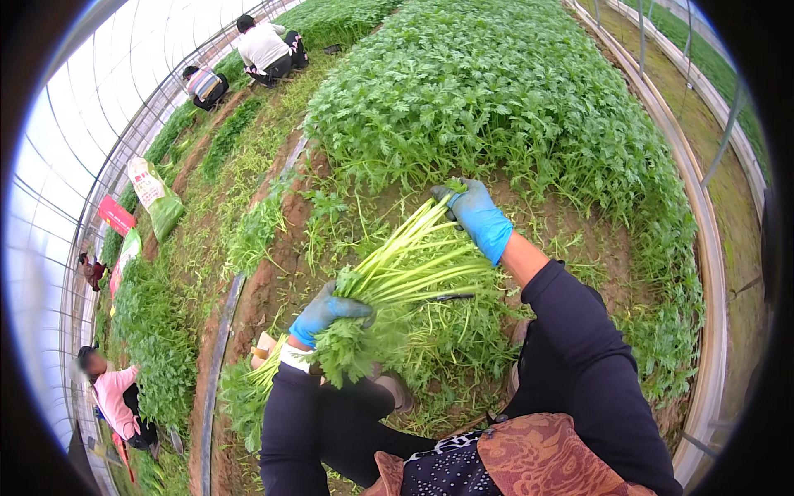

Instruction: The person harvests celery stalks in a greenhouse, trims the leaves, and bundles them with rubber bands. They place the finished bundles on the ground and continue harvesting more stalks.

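Observation:
My left hand (332, 313), in a blue glove, grips a bunch of leafy greens (409, 266) around its leafy part. The pale green stems fan out to the upper right, and the leaves hang below my fist. Close to the stem ends is my right hand (474, 214), also gloved in blue and soiled at the fingers. Its fingers are curled on a small green sprig (457, 185). Under the bunch, loose greens (446, 341) cover the soil between my feet. A dark narrow object (454, 297) shows partly behind the stems.
Dense standing greens (496, 93) fill the bed ahead. Beside my left arm lies another bundle (245, 390) with stems showing. A dark strip (223, 359) edges the bed on the left. Several people, one in a pink top (118, 400), crouch near sacks (155, 198). A rail (707, 248) curves along the right.

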### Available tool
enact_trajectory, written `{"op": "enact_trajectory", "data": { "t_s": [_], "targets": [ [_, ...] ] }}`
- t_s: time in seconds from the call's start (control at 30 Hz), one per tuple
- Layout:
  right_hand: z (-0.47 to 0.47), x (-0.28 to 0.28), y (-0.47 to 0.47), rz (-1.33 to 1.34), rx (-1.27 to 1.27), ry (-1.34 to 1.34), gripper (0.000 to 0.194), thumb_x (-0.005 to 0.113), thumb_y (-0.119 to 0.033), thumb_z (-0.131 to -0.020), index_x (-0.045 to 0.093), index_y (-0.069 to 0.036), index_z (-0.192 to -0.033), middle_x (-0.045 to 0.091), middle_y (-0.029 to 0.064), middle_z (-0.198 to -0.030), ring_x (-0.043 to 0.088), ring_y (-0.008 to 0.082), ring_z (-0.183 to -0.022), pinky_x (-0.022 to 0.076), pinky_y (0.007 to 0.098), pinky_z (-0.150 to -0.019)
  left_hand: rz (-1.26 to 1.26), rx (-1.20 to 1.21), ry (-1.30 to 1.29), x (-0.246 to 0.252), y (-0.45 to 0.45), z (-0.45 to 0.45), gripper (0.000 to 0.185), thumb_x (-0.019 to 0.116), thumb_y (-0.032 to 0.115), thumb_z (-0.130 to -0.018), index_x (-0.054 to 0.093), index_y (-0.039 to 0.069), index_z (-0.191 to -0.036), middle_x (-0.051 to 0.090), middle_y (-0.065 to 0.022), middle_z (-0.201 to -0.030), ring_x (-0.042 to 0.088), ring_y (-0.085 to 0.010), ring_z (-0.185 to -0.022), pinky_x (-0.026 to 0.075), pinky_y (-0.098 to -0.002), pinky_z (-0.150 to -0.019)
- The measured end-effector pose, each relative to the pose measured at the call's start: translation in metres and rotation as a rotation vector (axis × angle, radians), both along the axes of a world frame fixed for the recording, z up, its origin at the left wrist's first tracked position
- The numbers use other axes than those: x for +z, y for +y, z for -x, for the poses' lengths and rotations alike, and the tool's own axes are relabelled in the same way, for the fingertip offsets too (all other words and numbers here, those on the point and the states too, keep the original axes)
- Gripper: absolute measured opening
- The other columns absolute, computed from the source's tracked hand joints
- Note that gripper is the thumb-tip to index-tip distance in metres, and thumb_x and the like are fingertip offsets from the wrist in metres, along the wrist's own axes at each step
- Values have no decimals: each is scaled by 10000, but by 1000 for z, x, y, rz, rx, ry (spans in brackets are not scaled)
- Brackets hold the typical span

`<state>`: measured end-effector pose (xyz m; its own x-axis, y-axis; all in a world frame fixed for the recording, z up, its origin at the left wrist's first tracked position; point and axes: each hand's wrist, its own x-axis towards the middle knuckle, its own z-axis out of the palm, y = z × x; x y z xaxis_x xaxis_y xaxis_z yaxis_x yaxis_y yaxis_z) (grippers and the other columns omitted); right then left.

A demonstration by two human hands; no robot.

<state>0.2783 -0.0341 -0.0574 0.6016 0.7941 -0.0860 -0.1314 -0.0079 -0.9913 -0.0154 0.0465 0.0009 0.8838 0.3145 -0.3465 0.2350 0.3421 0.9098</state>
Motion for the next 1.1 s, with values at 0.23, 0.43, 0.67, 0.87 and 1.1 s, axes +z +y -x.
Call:
{"op": "enact_trajectory", "data": {
  "t_s": [0.23, 0.43, 0.67, 0.87, 1.1],
  "targets": [
    [-37, 14, -25, -43, -212, -110, 307, 642, -198, -883, 614, 29, -1089, 681, 105, -846, 607, 200, -699, 502, 297, -661, 106, 62, 8, -2, -10, 6, 490, 672, -38, -699, 509, -59, -1161, 638, -137, -804, 619, -202, -669, 503, -306, -655],
    [-47, 29, -57, 61, 43, -37, 217, 620, -234, -907, 642, -21, -939, 653, 62, -716, 537, 112, -449, 415, 227, -371, 230, -7, -366, -7, 11, 52, 572, 632, 92, -689, 483, -75, -1215, 598, -138, -701, 494, -175, -490, 370, -302, -485],
    [-2, 19, -54, -183, 953, 26, 624, 728, -211, -809, 467, -49, -1352, 577, 86, -1258, 518, 162, -1126, 412, 307, -991, 242, -171, -462, -35, 33, 66, 637, 628, 157, -697, 449, -69, -1266, 592, -162, -729, 483, -191, -501, 366, -318, -503],
    [50, -36, -36, -356, 672, -1176, 390, 502, -182, -951, 501, -41, -1314, 534, 136, -1315, 539, 223, -1165, 422, 332, -1015, 223, -226, -224, -40, 34, 61, 553, 647, 97, -768, 461, -62, -1264, 612, -171, -849, 557, -192, -660, 426, -313, -568],
    [60, -37, -60, -461, 541, -1505, 409, 532, -103, -909, 503, -1, -1304, 506, 144, -1345, 516, 280, -1198, 397, 359, -1051, 107, 25, 6, -11, 6, 38, 459, 622, 15, -763, 528, -58, -1206, 633, -136, -878, 585, -179, -703, 463, -291, -618]
  ]
}}
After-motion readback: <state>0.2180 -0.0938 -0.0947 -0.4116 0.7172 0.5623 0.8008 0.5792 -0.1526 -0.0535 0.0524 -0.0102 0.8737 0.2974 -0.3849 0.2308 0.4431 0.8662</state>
